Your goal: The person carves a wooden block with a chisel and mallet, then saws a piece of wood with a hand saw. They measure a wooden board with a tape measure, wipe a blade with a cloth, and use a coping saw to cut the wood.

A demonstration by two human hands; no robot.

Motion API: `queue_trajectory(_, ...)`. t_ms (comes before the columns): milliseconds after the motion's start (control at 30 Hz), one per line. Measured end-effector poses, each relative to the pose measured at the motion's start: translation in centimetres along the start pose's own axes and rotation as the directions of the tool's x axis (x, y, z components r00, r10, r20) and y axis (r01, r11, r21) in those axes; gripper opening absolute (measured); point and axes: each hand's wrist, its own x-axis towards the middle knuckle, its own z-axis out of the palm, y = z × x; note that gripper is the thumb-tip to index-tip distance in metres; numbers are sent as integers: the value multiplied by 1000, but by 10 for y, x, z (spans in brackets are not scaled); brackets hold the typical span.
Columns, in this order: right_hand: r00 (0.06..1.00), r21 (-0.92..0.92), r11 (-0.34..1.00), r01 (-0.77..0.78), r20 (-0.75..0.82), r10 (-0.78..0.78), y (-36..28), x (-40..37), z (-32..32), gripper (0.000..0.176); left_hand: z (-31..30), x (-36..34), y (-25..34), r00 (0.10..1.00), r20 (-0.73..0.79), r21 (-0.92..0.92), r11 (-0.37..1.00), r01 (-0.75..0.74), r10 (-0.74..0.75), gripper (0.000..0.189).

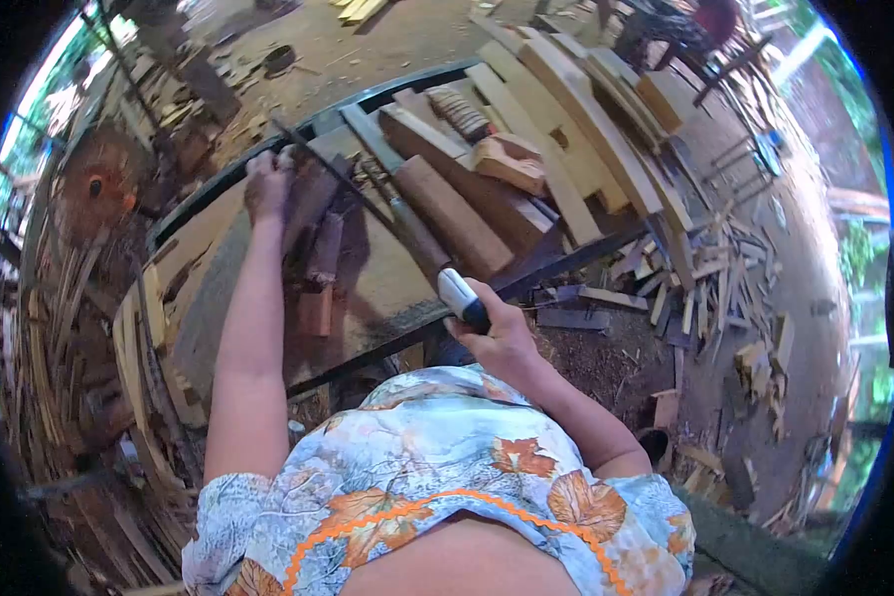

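My right hand (499,336) is wrapped round the white-and-dark handle (464,301) of a hand tool with a long, narrow, dark blade (358,189). The blade slants away to the far left, over pieces of wood on the bench. Near its far end is my left hand (268,187), fingers curled in, at the upper end of a dark wood block (313,204); what its fingers hold is hidden. A reddish-brown block (315,310) lies nearer to me. Right of the blade rests a thick brown wooden piece (454,221).
The low bench (392,288) carries several boards, among them long pale curved planks (591,114) on the right. A notched light wood piece (510,162) lies amid them. Offcuts (720,278) litter the ground at right; wood strips (65,328) are piled at left.
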Motion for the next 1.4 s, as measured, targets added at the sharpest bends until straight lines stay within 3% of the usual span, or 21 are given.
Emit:
queue_trajectory(100, 1000, 30, 999, -15, -13, 15, 8, 8, -6, 47, 8, 4, -10, 995, -61, 10, 997, -77, 78, 41)
queue_trajectory(167, 1000, 51, 999, 2, -24, -1, 10, 2, -11, 48, 8, 5, -12, 999, -1, 2, 999, -45, 45, 35)
queue_trajectory(267, 987, -37, 987, 156, -25, -157, 6, -21, -11, 48, 15, 10, -22, 994, -39, 79, 992, -101, 104, 36)
queue_trajectory(400, 993, 42, 993, 111, -33, -110, 22, -30, -22, 44, 13, 6, -20, 990, -40, 37, 990, -136, 137, 39)
queue_trajectory(467, 1000, 35, 999, 20, 12, -20, 17, -25, -22, 46, 12, 8, -19, 997, -6, 50, 996, -75, 76, 38)
queue_trajectory(567, 999, 70, 997, -27, 37, 24, 12, -17, -26, 45, 17, 13, -29, 989, -21, 81, 986, -146, 148, 37)
queue_trajectory(633, 999, 82, 996, -35, 17, 34, 7, -18, -31, 44, 18, 10, -27, 994, 24, 82, 991, -104, 102, 36)
queue_trajectory(700, 999, 130, 991, 32, 8, -33, 3, -19, -35, 40, 16, 12, -24, 988, -41, 87, 985, -145, 149, 34)
queue_trajectory(733, 978, 90, 976, 197, -86, -189, 5, -23, -31, 44, 12, 10, -20, 996, 3, 62, 994, -89, 89, 32)
queue_trajectory(767, 978, 91, 976, 196, -91, -188, 7, -25, -30, 44, 11, 7, -15, 995, 5, 61, 994, -95, 95, 32)
queue_trajectory(867, 828, 41, 867, 496, -322, -459, 6, -24, -42, 55, 13, 5, -16, 991, -52, 113, 987, -115, 121, 30)
queue_trajectory(967, 760, -361, 845, 394, -390, -520, 5, -1, -72, 53, 12, 4, -15, 992, -75, 91, 991, -94, 101, 30)
queue_trajectory(1033, 711, -510, 810, 288, -453, -538, 6, 28, -95, 51, 11, 3, -13, 991, -75, 94, 991, -100, 107, 30)
queue_trajectory(1100, 755, -557, 821, 129, -481, -445, 5, 56, -118, 54, 8, 1, -10, 991, -70, 99, 989, -107, 114, 30)
queue_trajectory(1233, 794, -615, 788, -20, -489, -361, 51, 94, -142, 59, 8, 1, -10, 992, -62, 94, 990, -105, 111, 31)
queue_trajectory(1300, 870, -672, 724, -155, -441, -222, 71, 99, -146, 60, 6, 0, -8, 994, -61, 63, 994, -87, 90, 32)
queue_trajectory(1333, 872, -681, 727, -88, -405, -274, 79, 95, -145, 60, 5, -1, -6, 992, -76, 85, 992, -91, 98, 32)
queue_trajectory(1400, 882, -679, 721, -135, -415, -225, 86, 91, -149, 62, 4, -3, 0, 993, -79, 79, 994, -82, 88, 32)
